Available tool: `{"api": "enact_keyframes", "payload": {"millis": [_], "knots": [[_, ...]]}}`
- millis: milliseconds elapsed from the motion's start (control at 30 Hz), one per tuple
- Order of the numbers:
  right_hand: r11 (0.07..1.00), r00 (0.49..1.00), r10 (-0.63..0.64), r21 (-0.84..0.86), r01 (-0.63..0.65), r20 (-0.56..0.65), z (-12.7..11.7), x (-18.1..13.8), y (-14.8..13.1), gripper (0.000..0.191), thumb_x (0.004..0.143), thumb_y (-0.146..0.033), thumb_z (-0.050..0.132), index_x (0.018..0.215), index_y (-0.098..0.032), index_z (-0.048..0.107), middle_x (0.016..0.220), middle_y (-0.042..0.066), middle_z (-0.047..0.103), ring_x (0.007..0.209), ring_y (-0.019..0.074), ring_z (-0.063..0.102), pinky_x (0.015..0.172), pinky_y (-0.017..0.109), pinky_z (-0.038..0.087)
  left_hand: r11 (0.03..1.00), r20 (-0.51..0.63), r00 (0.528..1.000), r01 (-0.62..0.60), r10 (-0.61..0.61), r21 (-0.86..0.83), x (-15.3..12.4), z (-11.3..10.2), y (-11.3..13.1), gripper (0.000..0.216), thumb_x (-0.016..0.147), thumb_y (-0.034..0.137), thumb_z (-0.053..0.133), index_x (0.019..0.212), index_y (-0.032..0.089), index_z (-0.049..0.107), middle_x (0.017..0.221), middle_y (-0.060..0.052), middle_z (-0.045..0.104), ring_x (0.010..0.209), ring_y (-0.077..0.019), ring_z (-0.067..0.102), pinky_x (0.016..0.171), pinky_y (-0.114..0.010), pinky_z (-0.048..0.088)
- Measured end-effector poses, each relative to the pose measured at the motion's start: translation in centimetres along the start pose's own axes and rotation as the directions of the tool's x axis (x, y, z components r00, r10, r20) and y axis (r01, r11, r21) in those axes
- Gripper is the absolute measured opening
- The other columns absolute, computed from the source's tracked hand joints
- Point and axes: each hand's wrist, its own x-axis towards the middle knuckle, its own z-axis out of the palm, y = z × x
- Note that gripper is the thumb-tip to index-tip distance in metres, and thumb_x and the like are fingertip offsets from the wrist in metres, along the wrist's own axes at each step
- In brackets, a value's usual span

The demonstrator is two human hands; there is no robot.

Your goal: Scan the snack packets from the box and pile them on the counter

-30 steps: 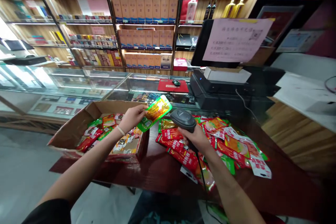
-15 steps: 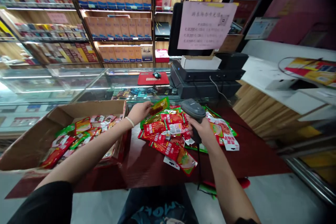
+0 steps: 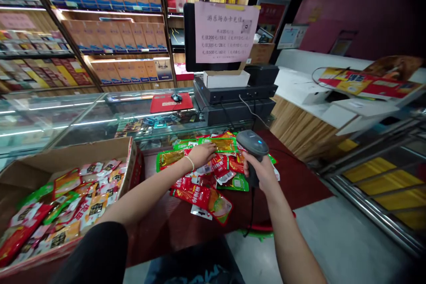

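My right hand [image 3: 261, 169] is wrapped round the handle of a dark grey barcode scanner [image 3: 251, 143], a small blue light showing on its top. The scanner's head is over the right part of a heap of snack packets [image 3: 199, 195], mostly red and green. My left hand [image 3: 202, 154] is at the heap, fingers closed at the left end of a green-edged snack packet [image 3: 222, 144] with amber contents; the fingertips are partly hidden. Another green-edged packet [image 3: 168, 159] lies left of that hand.
An open cardboard box [image 3: 135, 164] of mixed packets stands left on the dark red table [image 3: 159, 230]. Behind are a glass counter [image 3: 83, 122], a mouse on a red pad [image 3: 159, 104] and a monitor with a pink sign [image 3: 219, 31]. The scanner's cable hangs down in front.
The view has turned right. My left hand has moved the green-edged packet rightward across the heap, closer to the scanner. A blue light now shows on the scanner.
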Motion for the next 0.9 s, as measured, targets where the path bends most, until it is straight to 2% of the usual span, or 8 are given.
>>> {"api": "enact_keyframes", "payload": {"millis": [100, 233, 333, 433, 567, 667, 767, 900], "knots": [[1.000, 1.000, 0.013, -0.012, -0.013, 0.005, 0.1, 0.0, -0.1, 0.038, 0.075, -0.046, 0.076, 0.057, -0.019, 0.056, 0.047, -0.003, 0.054, 0.035, 0.0098, 0.046, 0.035, 0.022, 0.040, 0.999, -0.007, 1.000, 0.027, -0.027, -0.027, -0.3, -0.7, -0.5, 0.035, 0.095, 0.026, 0.048, 0.126, 0.019, 0.061, 0.133, -0.009, 0.062, 0.126, -0.0225, 0.056, 0.106, -0.034, 0.044], [0.999, 0.999, 0.015, -0.038, -0.014, 0.029, 1.2, 0.1, -0.4, 0.038, 0.073, -0.050, 0.076, 0.061, -0.019, 0.056, 0.047, -0.003, 0.054, 0.036, 0.0104, 0.048, 0.035, 0.022, 0.040, 0.991, -0.007, 0.993, 0.119, -0.119, -0.053, -2.0, -3.9, -1.5, 0.033, 0.094, 0.027, 0.048, 0.123, 0.021, 0.064, 0.128, -0.008, 0.065, 0.118, -0.0221, 0.061, 0.098, -0.032, 0.048], [0.998, 0.996, 0.015, -0.059, -0.010, 0.083, 2.6, 0.1, -0.6, 0.040, 0.072, -0.051, 0.077, 0.061, -0.019, 0.055, 0.046, -0.003, 0.053, 0.036, 0.0104, 0.047, 0.035, 0.022, 0.040, 0.971, -0.046, 0.974, 0.216, -0.221, -0.101, -4.7, -6.8, -2.3, 0.034, 0.095, 0.030, 0.047, 0.122, 0.021, 0.065, 0.123, -0.007, 0.068, 0.110, -0.0223, 0.064, 0.093, -0.032, 0.049], [0.999, 0.988, 0.021, -0.051, -0.013, 0.156, 4.7, -0.1, -0.8, 0.039, 0.072, -0.050, 0.077, 0.064, -0.019, 0.055, 0.047, -0.004, 0.053, 0.036, 0.0101, 0.047, 0.035, 0.022, 0.040, 0.929, -0.088, 0.933, 0.332, -0.349, -0.163, -8.5, -9.7, -3.3, 0.034, 0.095, 0.034, 0.048, 0.122, 0.022, 0.065, 0.108, -0.006, 0.074, 0.095, -0.0210, 0.068, 0.084, -0.029, 0.050], [0.998, 0.965, 0.044, -0.046, -0.033, 0.259, 8.6, -0.3, -1.0, 0.036, 0.071, -0.048, 0.079, 0.071, -0.018, 0.058, 0.049, -0.004, 0.053, 0.036, 0.0095, 0.047, 0.035, 0.021, 0.040, 0.841, -0.150, 0.839, 0.481, -0.524, -0.248, -14.6, -13.0, -4.6, 0.033, 0.093, 0.037, 0.049, 0.117, 0.022, 0.067, 0.091, -0.003, 0.075, 0.080, -0.0182, 0.068, 0.074, -0.026, 0.048], [0.996, 0.936, 0.074, -0.073, -0.052, 0.343, 12.2, -0.7, -1.0, 0.039, 0.072, -0.049, 0.078, 0.065, -0.018, 0.056, 0.047, -0.004, 0.052, 0.036, 0.0090, 0.047, 0.036, 0.021, 0.039, 0.768, -0.196, 0.751, 0.570, -0.631, -0.292, -19.7, -14.6, -5.5, 0.031, 0.091, 0.037, 0.051, 0.112, 0.021, 0.068, 0.084, -0.002, 0.074, 0.076, -0.0172, 0.067, 0.073, -0.026, 0.048], [0.992, 0.894, 0.121, -0.092, -0.090, 0.432, 16.2, -1.2, -0.8, 0.041, 0.072, -0.050, 0.078, 0.061, -0.018, 0.055, 0.046, -0.004, 0.051, 0.036, 0.0088, 0.046, 0.034, 0.020, 0.038, 0.691, -0.235, 0.653, 0.640, -0.720, -0.336, -25.1, -15.4, -6.7, 0.030, 0.090, 0.037, 0.053, 0.110, 0.021, 0.068, 0.088, -0.002, 0.075, 0.080, -0.0175, 0.068, 0.077, -0.027, 0.049], [0.990, 0.834, 0.133, -0.109, -0.088, 0.535, 21.6, -2.0, 0.0, 0.039, 0.072, -0.050, 0.077, 0.064, -0.018, 0.056, 0.046, -0.004, 0.052, 0.034, 0.0090, 0.047, 0.034, 0.020, 0.038, 0.606, -0.303, 0.527, 0.730, -0.794, -0.316, -31.8, -15.6, -8.7, 0.030, 0.089, 0.037, 0.054, 0.110, 0.022, 0.068, 0.096, -0.004, 0.075, 0.088, -0.0190, 0.069, 0.083, -0.029, 0.049]]}}
